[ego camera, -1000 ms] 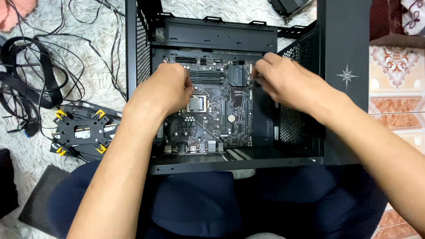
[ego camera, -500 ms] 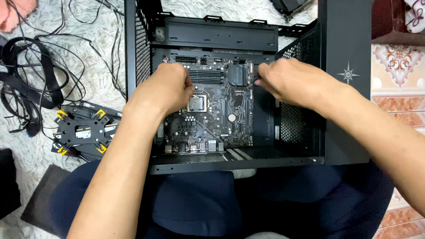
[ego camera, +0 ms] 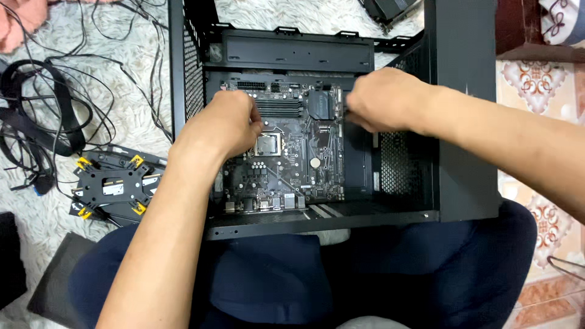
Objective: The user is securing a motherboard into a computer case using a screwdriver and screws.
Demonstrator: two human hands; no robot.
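head view: an open black computer case [ego camera: 463,122] lies on its side across the person's lap, its open face up; the motherboard [ego camera: 292,158] sits flat on the case floor, toward the left wall and reaching from near the far edge to the near edge; the left hand [ego camera: 222,125] rests knuckles-up on the board's left part, fingers curled down just beside the bare processor socket [ego camera: 268,144]; whether those fingers pinch anything i cannot tell, since the hand hides them; the right hand [ego camera: 381,100] is at the board's far right corner, fingers closed together around a small dark part at the board's edge, though what it is stays too small to make out; outside the case, by its left wall, a black cooler bracket with yellow clips [ego camera: 113,186] lies on the shaggy white rug [ego camera: 128,97], with a tangle of black cables [ego camera: 49,116] beyond it toward the rug's left edge.

progress, as a judgement: the board looks seated in the case; the socket is uncovered and the cooler bracket is off the board, so the fitting seems to be at an early to middle stage.
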